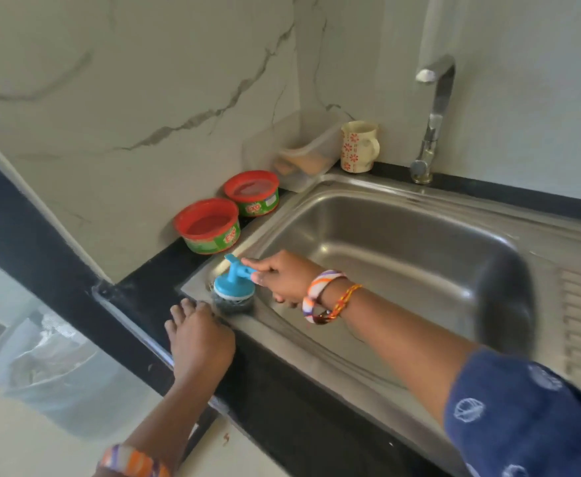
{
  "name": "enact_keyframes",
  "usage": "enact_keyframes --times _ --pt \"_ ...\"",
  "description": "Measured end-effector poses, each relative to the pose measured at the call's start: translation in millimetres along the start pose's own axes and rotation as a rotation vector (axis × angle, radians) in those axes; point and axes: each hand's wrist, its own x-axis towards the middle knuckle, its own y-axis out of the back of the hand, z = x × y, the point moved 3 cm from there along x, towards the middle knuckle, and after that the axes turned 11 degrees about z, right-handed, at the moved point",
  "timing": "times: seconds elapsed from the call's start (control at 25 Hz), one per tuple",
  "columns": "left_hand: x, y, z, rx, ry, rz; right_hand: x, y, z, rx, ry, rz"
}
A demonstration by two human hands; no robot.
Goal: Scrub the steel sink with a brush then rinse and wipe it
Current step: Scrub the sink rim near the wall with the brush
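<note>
One steel sink is set in a black counter, with one tap behind it, one brush, two red-lidded tubs, one clear box, one flowered mug and one bin on the floor at the left. The right hand grasps the blue handle of the brush, fingers curled round it, and the brush stands head-down on the sink's flat front left corner rim. The left hand lies flat on the counter edge just beside the brush, fingers straight and holding nothing. The nearer tub and the farther tub stand against the wall left of the sink. The clear box holds something pale that is too blurred to name. The bin is lined with a light bag.
</note>
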Motion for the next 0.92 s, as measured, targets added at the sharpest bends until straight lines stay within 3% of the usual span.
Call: enact_keyframes --times 0.16,0.24,0.44,0.56,0.64,0.76,0.92 --pt "50 21 -4 0.042 -0.119 -0.040 49 -15 -15 -0.248 0.095 0.111" --pt "63 27 -3 0.094 -0.114 -0.106 63 -10 -3 -0.261 0.055 0.121" --pt "80 43 12 0.269 -0.414 -0.229 80 39 20 -0.362 -0.132 0.280" --pt "109 63 33 0.101 -0.499 -0.077 93 69 3 -0.139 -0.125 0.431" --pt "141 64 55 0.018 -0.576 0.012 122 72 -8 -0.152 -0.089 0.485" --pt "175 40 82 0.164 -0.733 -0.094 173 57 -6 -0.283 -0.127 0.440" --pt "194 14 88 0.232 -0.808 -0.132 196 39 3 -0.395 -0.155 0.316"
